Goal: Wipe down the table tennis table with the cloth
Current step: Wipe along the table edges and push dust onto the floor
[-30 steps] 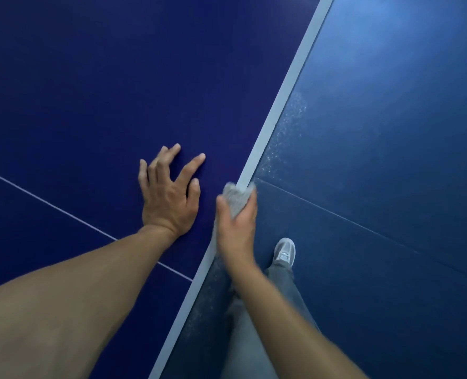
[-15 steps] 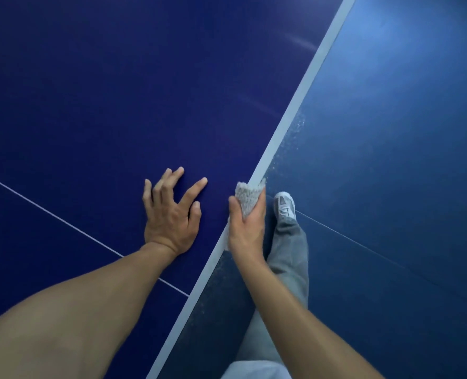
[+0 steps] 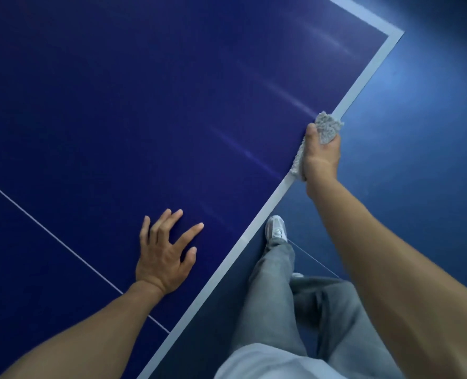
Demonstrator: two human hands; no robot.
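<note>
Right hand [image 3: 321, 160] clamped round grey cloth [image 3: 327, 126], wad folded over table [image 3: 144, 105] at edge stripe [image 3: 363, 80]. Stripe runs straight ahead of fingers to far corner [image 3: 392, 34]. Left hand [image 3: 162, 258] flat on top, fingers spread, holding nothing, well behind.

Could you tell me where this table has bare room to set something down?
The table is bare beyond the left hand, up to the far corner, and past the thin centre line. Crowded only at the white edge, where the right hand grips the cloth.
</note>
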